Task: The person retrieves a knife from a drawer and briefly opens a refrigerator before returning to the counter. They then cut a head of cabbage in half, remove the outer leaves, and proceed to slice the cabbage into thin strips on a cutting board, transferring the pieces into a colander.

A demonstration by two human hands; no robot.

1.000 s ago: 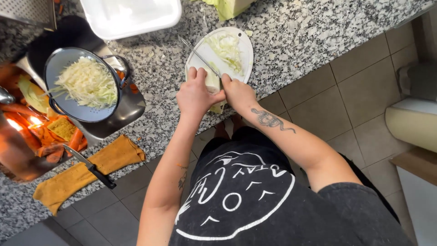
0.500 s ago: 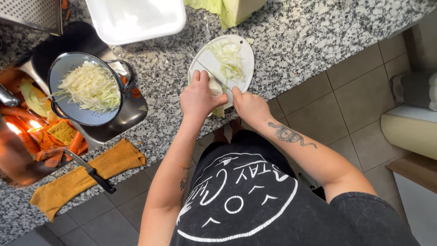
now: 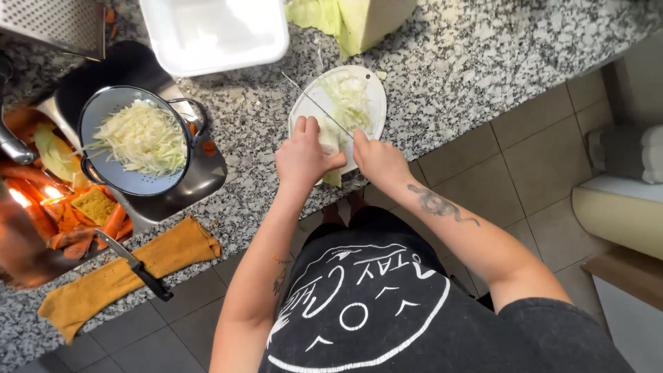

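While the left hand (image 3: 302,155) is pinning the cabbage (image 3: 343,114) on the board (image 3: 369,97) near the table's front edge, the right hand (image 3: 378,160), grip closed on the knife (image 3: 318,106), is angling the blade away toward the far left.

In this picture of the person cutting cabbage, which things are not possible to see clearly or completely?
Head view only:
- Knife handle: hidden inside the right hand; only the thin blade shows.
- Pale cabbage piece under the left hand: mostly covered by the fingers.
- Large green cabbage chunk and white plastic tray: cut off by the top edge.
- Metal grater: cut off at the top left corner.
- Sink contents: blurred by glare.
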